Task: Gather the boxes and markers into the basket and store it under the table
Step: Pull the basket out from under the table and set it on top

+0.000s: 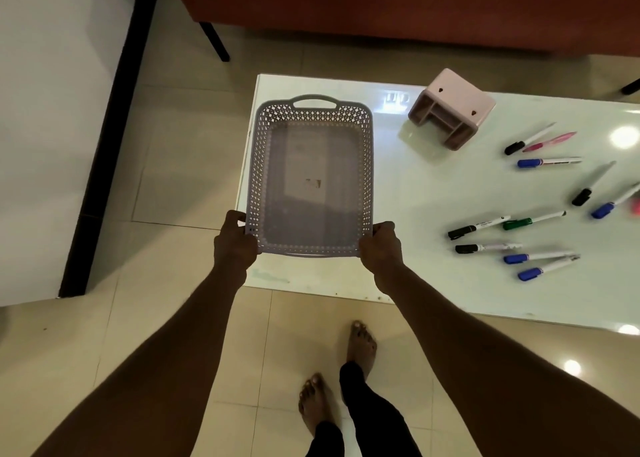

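A grey perforated basket [313, 117] with nothing in it is over the left end of the white glossy table [433, 197]. My left hand [233, 240] grips its near left corner and my right hand [381, 247] grips its near right corner. A pink compartment box [453, 105] lies tipped on the table behind and to the right. Several markers with black, blue, green and pink caps lie scattered on the right, among them a black one [478, 228] and a blue one [549, 162].
A red sofa [381, 3] stands behind the table, with a black leg [214, 41] on the tiled floor. A white wall with a dark skirting strip [104, 145] runs along the left. My bare feet [346, 370] stand on the tiles at the table's near edge.
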